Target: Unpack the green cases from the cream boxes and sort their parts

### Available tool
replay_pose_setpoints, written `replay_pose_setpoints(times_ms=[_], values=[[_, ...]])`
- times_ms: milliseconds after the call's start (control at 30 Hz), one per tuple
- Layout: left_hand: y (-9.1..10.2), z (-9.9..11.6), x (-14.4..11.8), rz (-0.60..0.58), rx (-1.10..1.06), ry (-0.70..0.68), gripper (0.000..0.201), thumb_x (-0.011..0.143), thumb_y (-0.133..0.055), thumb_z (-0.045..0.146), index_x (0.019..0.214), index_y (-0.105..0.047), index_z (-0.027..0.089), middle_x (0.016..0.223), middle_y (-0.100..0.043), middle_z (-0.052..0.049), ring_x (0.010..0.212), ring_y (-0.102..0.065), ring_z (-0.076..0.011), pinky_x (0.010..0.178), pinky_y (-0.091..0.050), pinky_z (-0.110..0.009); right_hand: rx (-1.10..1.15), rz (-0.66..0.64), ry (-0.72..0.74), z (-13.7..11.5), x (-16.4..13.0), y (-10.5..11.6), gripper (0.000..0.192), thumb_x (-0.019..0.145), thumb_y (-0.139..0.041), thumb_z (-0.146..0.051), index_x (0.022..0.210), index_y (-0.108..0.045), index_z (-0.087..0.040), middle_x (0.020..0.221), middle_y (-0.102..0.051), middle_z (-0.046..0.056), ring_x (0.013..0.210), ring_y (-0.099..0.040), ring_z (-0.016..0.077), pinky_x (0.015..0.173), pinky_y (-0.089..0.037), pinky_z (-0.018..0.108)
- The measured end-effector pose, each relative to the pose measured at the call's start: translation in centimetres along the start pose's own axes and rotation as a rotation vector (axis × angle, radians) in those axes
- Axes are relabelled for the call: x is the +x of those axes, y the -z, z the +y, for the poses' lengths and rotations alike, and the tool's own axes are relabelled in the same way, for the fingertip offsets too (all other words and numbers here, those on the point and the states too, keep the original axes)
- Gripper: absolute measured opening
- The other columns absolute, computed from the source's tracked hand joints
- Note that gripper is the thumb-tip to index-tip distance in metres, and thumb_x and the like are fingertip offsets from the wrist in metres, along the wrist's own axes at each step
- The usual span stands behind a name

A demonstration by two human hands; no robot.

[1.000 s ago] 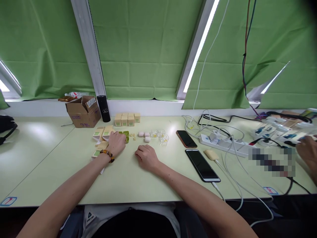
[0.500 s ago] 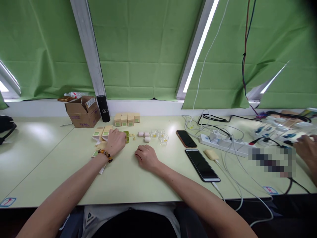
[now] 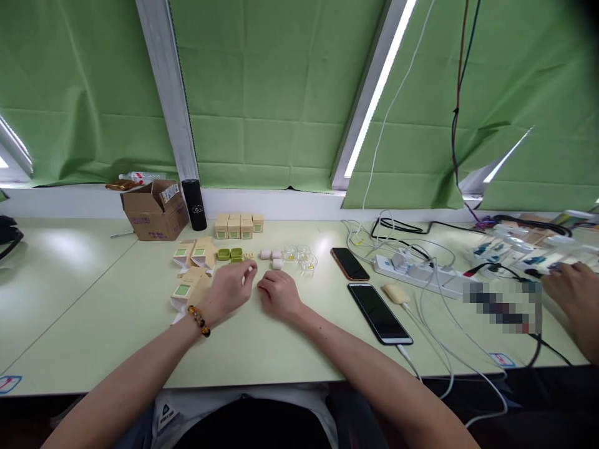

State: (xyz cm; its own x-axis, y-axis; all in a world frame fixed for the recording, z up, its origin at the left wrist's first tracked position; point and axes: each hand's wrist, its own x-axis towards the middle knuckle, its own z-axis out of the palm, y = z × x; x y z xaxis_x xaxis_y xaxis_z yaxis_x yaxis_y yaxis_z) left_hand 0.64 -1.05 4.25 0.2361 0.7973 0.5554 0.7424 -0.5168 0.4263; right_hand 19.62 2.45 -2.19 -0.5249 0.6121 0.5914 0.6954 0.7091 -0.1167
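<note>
My left hand (image 3: 231, 287), with a beaded bracelet at its wrist, is just above the table in front of the green trays (image 3: 230, 254). Its thumb and fingertips are pinched together; anything between them is too small to make out. Close beside it, my right hand (image 3: 279, 294) rests palm down with curled fingers, and its palm is hidden. Small yellow pieces (image 3: 248, 255) lie beyond the left fingertips. Pink cylinders (image 3: 264, 254) stand beyond the right hand, beside clear containers (image 3: 303, 252) with yellow bits inside. Opened small cartons (image 3: 193, 285) lie left of my left hand.
Closed small cartons (image 3: 234, 226) stand in a row at the back, near a black bottle (image 3: 194, 204) and a cardboard box (image 3: 156, 212). Two phones (image 3: 380, 313), a power strip (image 3: 421, 274) and loose cables occupy the right. Another person's hand (image 3: 573, 299) is at the far right.
My left hand has moved right and nearer to me, away from the green trays and toward my right hand. More of the trays and opened cartons shows. My right hand stays nearly still.
</note>
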Motion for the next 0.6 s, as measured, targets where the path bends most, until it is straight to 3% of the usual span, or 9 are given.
replay_pose_setpoints(times_ms=[100, 167, 400, 500, 600], values=[[-1.8, -0.4, -1.6, -0.333, 0.169, -0.012, 0.022, 0.103, -0.049, 0.032, 0.095, -0.068, 0.025, 0.072, -0.07, -0.007, 0.067, -0.066, -0.0273, 0.069, -0.041, -0.036, 0.02, 0.097, -0.054, 1.4, 0.5, 0.6, 0.016, 0.091, -0.062, -0.012, 0.086, -0.075, -0.02, 0.086, -0.071, 0.006, 0.079, -0.061, 0.0205, 0.073, -0.042, 0.034], [-2.3, -0.7, -2.1, -0.466, 0.236, -0.061, 0.019, 0.102, -0.05, 0.031, 0.094, -0.066, 0.024, 0.078, -0.073, -0.009, 0.071, -0.069, -0.0283, 0.069, -0.041, -0.036, 0.04, 0.162, -0.095, 2.4, 0.9, 1.3, 0.017, 0.089, -0.062, -0.009, 0.09, -0.075, -0.02, 0.09, -0.073, 0.007, 0.085, -0.063, 0.0218, 0.076, -0.045, 0.034], [-1.9, -0.8, -2.1, -0.531, 0.306, -0.13, 0.019, 0.106, -0.045, 0.032, 0.101, -0.061, 0.024, 0.086, -0.077, -0.007, 0.077, -0.072, -0.0259, 0.065, -0.038, -0.033, -0.028, 0.186, -0.185, 5.0, 4.3, 4.9, 0.019, 0.094, -0.063, -0.015, 0.108, -0.074, -0.021, 0.1, -0.076, 0.008, 0.095, -0.064, 0.0261, 0.08, -0.049, 0.038], [-1.9, -0.9, -2.2, -0.544, 0.33, -0.155, 0.019, 0.106, -0.044, 0.032, 0.1, -0.059, 0.023, 0.086, -0.076, -0.006, 0.076, -0.072, -0.0253, 0.062, -0.036, -0.032, -0.079, 0.113, -0.233, 6.6, 7.6, 6.1, 0.023, 0.099, -0.057, -0.015, 0.116, -0.072, -0.022, 0.11, -0.076, 0.009, 0.105, -0.064, 0.0268, 0.084, -0.05, 0.039], [-1.9, -0.9, -2.2, -0.542, 0.33, -0.162, 0.019, 0.107, -0.043, 0.031, 0.1, -0.059, 0.023, 0.085, -0.076, -0.006, 0.076, -0.072, -0.0253, 0.062, -0.036, -0.033, -0.154, -0.029, -0.263, 8.7, 11.3, 6.0, 0.03, 0.101, -0.054, -0.014, 0.126, -0.069, -0.022, 0.123, -0.073, 0.01, 0.117, -0.06, 0.028, 0.087, -0.051, 0.039]])
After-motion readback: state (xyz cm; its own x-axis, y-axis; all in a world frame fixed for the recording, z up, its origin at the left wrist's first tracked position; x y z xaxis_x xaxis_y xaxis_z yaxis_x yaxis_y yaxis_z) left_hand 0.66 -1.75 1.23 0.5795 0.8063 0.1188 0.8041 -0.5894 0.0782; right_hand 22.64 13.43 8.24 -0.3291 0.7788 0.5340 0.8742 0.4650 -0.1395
